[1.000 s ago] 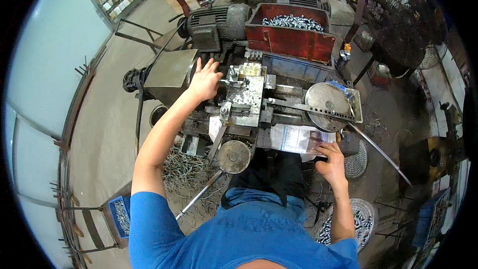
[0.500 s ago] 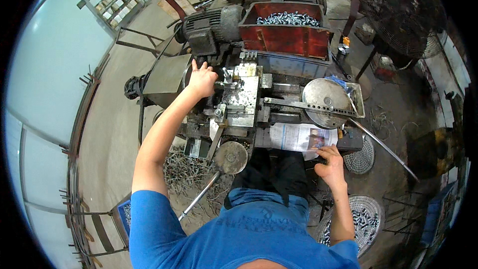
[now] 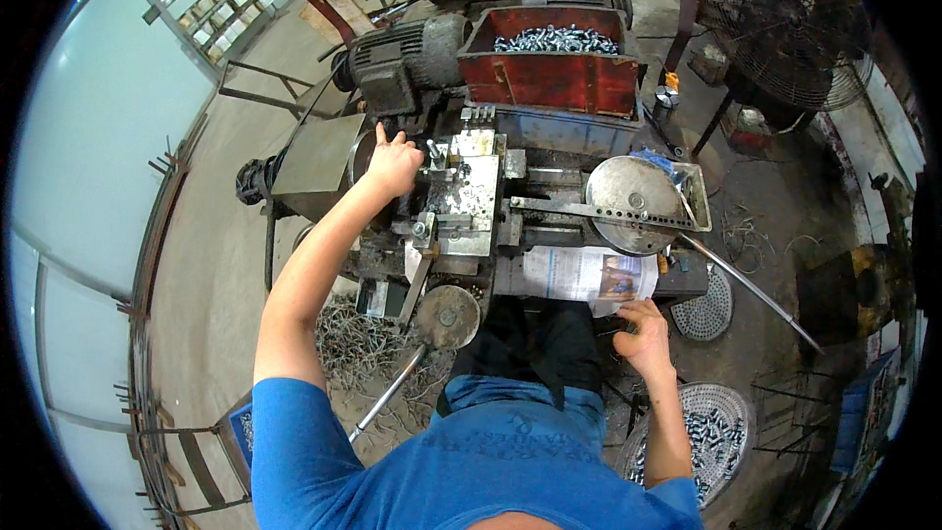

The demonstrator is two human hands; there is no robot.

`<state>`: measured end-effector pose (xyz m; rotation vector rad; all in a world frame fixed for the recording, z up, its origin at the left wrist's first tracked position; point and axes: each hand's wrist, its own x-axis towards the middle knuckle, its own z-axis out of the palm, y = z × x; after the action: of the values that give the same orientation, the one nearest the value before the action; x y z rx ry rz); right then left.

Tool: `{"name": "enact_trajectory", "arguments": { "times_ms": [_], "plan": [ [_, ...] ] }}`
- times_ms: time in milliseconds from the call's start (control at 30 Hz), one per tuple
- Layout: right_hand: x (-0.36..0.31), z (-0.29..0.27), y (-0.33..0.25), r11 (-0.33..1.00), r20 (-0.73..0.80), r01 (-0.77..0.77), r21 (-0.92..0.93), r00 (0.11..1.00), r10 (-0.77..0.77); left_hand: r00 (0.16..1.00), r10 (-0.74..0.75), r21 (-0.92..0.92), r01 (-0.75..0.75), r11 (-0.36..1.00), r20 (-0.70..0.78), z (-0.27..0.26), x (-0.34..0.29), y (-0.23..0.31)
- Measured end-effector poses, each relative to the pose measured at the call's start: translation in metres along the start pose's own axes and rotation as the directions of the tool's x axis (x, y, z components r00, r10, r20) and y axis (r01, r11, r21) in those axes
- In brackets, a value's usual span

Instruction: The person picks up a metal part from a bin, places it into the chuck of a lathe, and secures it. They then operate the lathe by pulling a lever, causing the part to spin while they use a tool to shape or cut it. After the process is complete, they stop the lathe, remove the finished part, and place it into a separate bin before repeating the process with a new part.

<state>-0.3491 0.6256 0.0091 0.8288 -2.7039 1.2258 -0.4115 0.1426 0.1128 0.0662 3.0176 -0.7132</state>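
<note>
My left hand (image 3: 394,169) reaches over the oily metalworking machine, beside the round spindle part (image 3: 363,155). Its index finger points away from me and the other fingers bend slightly; nothing held shows. Right of it lies the machine's slide plate (image 3: 469,191), with bolts and small clamp blocks on it. My right hand (image 3: 643,336) is at the near right corner of a printed newspaper sheet (image 3: 574,273), thumb apart from loosely bent fingers. The fingertips touch or almost touch the paper's edge. A round metal disc (image 3: 636,198) with a perforated bar (image 3: 589,208) across it sits beyond the sheet.
A red bin (image 3: 549,79) of small shiny metal parts stands behind the machine, near a motor (image 3: 407,54). Long lever handles (image 3: 751,280) (image 3: 388,395) stick out. Metal scrap (image 3: 358,339) covers floor at left. A perforated basket (image 3: 711,432) of parts and a large fan (image 3: 785,29) are at right.
The whole view has shifted slightly to the left. My right hand has drawn back a little toward me along the newspaper's near edge. My left hand stays at the same spot on the machine.
</note>
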Motion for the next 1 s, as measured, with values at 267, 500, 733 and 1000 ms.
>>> {"name": "enact_trajectory", "arguments": {
  "times_ms": [267,500,733,1000],
  "plan": [
    [-0.002,0.005,-0.004,1.000,0.003,0.012,0.000,1.000,-0.012,0.997,0.058,0.023,-0.057,0.998,-0.042,0.005,0.001,-0.002],
    [-0.007,0.007,-0.006,0.999,0.025,-0.030,0.031,0.999,0.029,0.988,0.101,-0.066,-0.109,0.992,-0.116,0.006,-0.001,-0.007],
    [-0.013,0.009,-0.003,0.998,0.031,-0.060,0.034,0.998,0.058,0.957,-0.062,-0.355,-0.044,0.934,-0.283,-0.029,-0.012,-0.008],
    [-0.014,0.002,-0.014,1.000,-0.020,0.013,-0.025,1.000,-0.013,0.667,0.309,0.068,-0.361,0.930,-0.678,-0.115,0.031,-0.001]
  ]
}}
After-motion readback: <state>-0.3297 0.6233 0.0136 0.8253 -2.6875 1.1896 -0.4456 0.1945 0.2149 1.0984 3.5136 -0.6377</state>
